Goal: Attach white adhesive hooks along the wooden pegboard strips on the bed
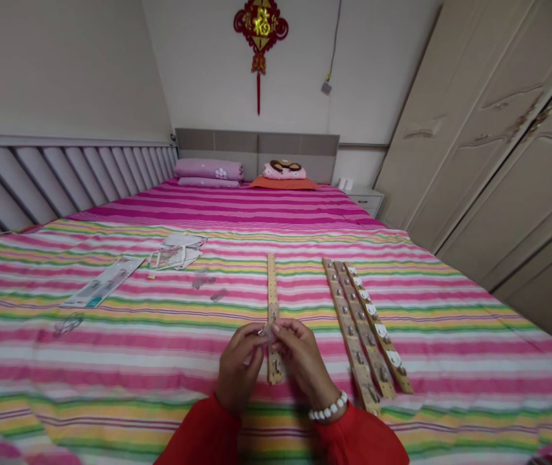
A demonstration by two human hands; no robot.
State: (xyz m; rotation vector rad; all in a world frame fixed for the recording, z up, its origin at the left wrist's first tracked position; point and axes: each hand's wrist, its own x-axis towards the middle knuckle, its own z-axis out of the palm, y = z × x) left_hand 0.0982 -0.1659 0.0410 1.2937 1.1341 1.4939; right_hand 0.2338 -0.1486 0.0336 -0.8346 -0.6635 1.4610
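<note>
At lower centre of the frame I see my left hand and right hand pinching 1 small clear item together, just above a perforated wooden strip on the striped bedspread. 3 more strips lie to its right.

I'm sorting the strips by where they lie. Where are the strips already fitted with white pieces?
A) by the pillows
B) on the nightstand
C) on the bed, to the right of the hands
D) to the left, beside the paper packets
C: three strips lie side by side on the bedspread, right of the right hand.
</note>
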